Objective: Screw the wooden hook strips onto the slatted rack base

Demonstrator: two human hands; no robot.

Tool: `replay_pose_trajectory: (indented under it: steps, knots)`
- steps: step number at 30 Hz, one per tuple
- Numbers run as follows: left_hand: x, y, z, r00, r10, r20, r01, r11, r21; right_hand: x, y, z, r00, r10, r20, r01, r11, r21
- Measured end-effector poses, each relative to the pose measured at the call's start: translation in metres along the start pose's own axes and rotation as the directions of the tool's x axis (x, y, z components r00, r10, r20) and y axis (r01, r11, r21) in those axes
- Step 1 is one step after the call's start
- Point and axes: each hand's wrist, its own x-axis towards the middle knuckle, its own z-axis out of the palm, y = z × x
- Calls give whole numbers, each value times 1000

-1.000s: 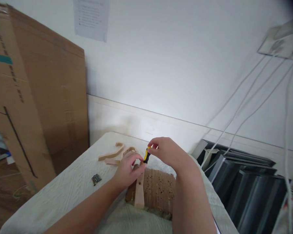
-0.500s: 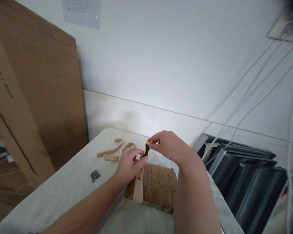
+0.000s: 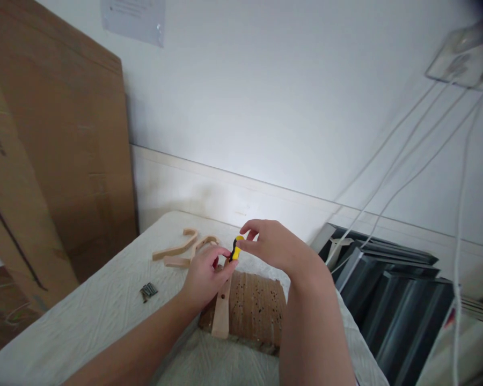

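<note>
My right hand pinches the top of a small black and yellow screwdriver, held upright. My left hand is curled round its lower part, resting on a pale wooden strip. That strip lies across a brown perforated board on the white cloth-covered table. The tip of the screwdriver is hidden behind my left fingers.
Curved wooden pieces lie further back on the table, and a small cluster of dark screws lies to the left. Large cardboard sheets lean against the wall at left. Dark panels and hanging white cables are at right.
Both hands and the screwdriver stay together on the wooden strip; my right fingers have shifted on the handle. The view has drifted slightly, so everything sits a little further left.
</note>
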Motion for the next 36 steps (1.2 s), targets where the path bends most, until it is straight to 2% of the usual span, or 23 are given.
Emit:
replay_pose_trajectory:
  steps: [18, 24, 28, 36]
  knots:
    - [0, -1, 0, 1000, -11, -2, 11, 1000, -5, 4, 4, 4, 998, -55, 10, 56, 998, -12]
    - [-1, -1, 1, 999, -36, -2, 36, 999, -28, 5, 3, 5, 1000, -24, 1, 24, 1000, -12]
    - [-1, 0, 0, 999, -14, 28, 15, 999, -41, 6, 3, 6, 997, -69, 18, 69, 998, -4]
    - [-1, -2, 0, 1000, -9, 17, 10, 999, -36, 5, 3, 5, 998, -64, -6, 64, 998, -9]
